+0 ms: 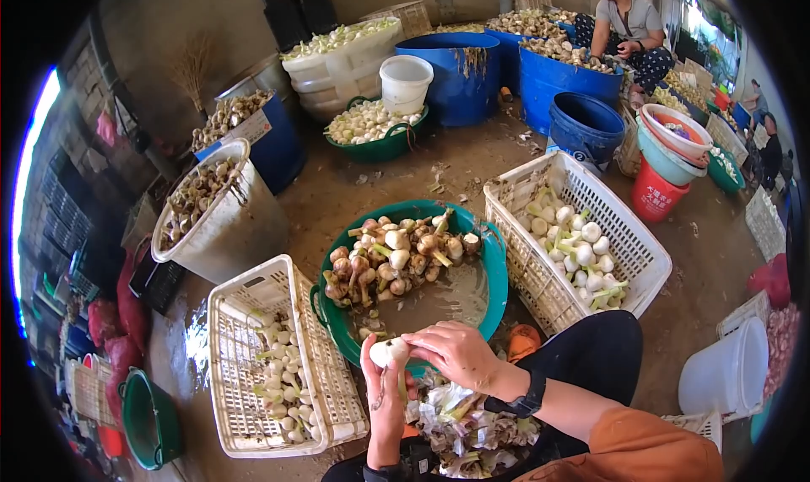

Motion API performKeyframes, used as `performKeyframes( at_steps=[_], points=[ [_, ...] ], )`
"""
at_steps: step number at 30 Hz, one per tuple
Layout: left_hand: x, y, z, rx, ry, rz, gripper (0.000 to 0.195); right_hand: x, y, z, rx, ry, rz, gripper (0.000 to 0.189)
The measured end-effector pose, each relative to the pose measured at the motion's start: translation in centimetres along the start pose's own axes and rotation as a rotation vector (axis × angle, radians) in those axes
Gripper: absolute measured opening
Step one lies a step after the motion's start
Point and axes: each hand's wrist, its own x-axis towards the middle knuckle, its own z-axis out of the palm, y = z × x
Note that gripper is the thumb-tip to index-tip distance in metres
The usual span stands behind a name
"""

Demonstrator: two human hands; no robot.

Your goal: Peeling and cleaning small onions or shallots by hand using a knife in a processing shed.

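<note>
A white garlic bulb (387, 352) with its stem hanging down is held in my left hand (386, 406). The fingers of my right hand (452, 353) touch the bulb's right side. Just beyond my hands stands a green tub (497, 292) with brown, unpeeled garlic bulbs (398, 254) heaped over its far and left part, and murky water or wet dirt at the right. Below my hands lies a pile of stripped garlic skins (471, 419). Cleaned bulbs lie in a white crate (345, 393) to the left and another white crate (639, 254) to the right.
A tall whitish bucket (234, 235) of garlic stands at left. Behind are a green basin (373, 151) of white bulbs, a white pail (405, 90) and large blue barrels (449, 83). A person (633, 33) sits back right. Stacked basins (674, 147) rest on a red bucket (658, 194).
</note>
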Motion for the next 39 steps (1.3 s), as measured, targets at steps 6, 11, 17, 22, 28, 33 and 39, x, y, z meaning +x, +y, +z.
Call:
performKeyframes(
  at_steps=[6,11,17,22,28,33,39],
  points=[
    [1.0,-1.0,0.5,0.334,0.148,0.267,0.037,0.4,-0.8,0.2,-0.062,0.039,-0.047,0.016],
    [-0.2,-0.2,-1.0,-0.315,-0.15,-0.122,0.049,0.9,-0.1,0.5,0.113,0.102,0.189,0.011],
    [0.5,-0.3,-1.0,-0.661,-0.329,-0.179,0.057,-5.3,6.6,1.9,-0.148,-0.477,-0.172,0.01],
    [0.7,-1.1,-1.4,-0.622,-0.113,-0.267,0.061,1.8,-1.0,0.2,0.509,-0.205,0.137,0.013],
    [1.5,-1.9,-1.2,-0.448,-0.161,-0.312,0.064,0.1,5.1,3.1,0.127,-0.079,0.274,0.011],
    [5.6,-0.5,1.8,-0.362,0.111,-0.26,0.071,-6.3,6.2,10.3,0.015,-0.523,0.18,0.014],
    [6.5,-2.0,8.6,0.439,-0.421,0.287,0.055,-4.5,11.6,17.9,0.469,0.111,0.393,0.02]
  ],
)
